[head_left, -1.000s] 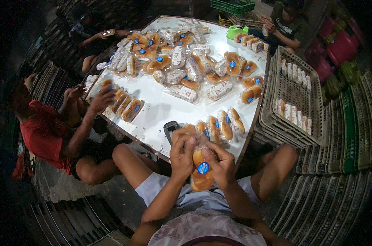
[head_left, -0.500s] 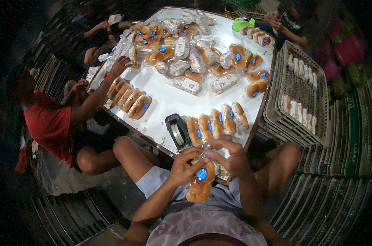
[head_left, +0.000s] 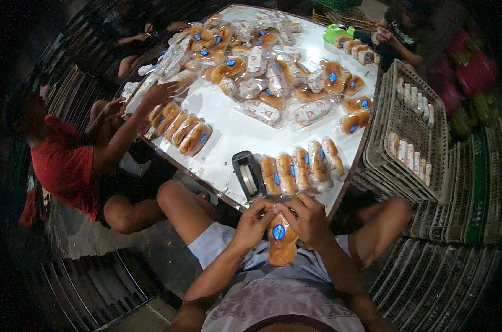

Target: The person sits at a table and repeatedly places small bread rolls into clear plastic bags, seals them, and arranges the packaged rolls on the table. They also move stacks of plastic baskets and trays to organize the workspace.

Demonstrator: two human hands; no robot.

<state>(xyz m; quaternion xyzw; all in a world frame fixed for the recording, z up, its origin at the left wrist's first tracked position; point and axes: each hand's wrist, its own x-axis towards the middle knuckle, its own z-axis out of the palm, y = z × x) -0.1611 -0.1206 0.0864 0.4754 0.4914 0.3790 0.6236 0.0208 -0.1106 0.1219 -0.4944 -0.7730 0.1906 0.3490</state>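
Note:
A bread roll in a clear plastic bag (head_left: 282, 249), with a round blue label on it, hangs over my lap. My left hand (head_left: 254, 224) and my right hand (head_left: 306, 218) pinch the gathered top of its bag, fingertips meeting. Just beyond my hands, on the white table (head_left: 217, 130), stands a black tape dispenser (head_left: 247, 175) with a pale roll of tape. To its right a row of bagged bread rolls (head_left: 287, 172) leans side by side. Whether a strip of tape is between my fingers cannot be made out.
A big heap of bagged rolls (head_left: 256, 61) covers the table's far part. At left, a person in red (head_left: 68, 160) reaches over another row of rolls (head_left: 180, 131). Stacked plastic crates (head_left: 394, 166) with packed rolls stand on the right. A green tape dispenser (head_left: 335, 34) sits at the far edge.
My hands have drawn closer together at the bag's neck, the right fingers curling in. The bagged roll still hangs below. The person in red has moved a hand over the table.

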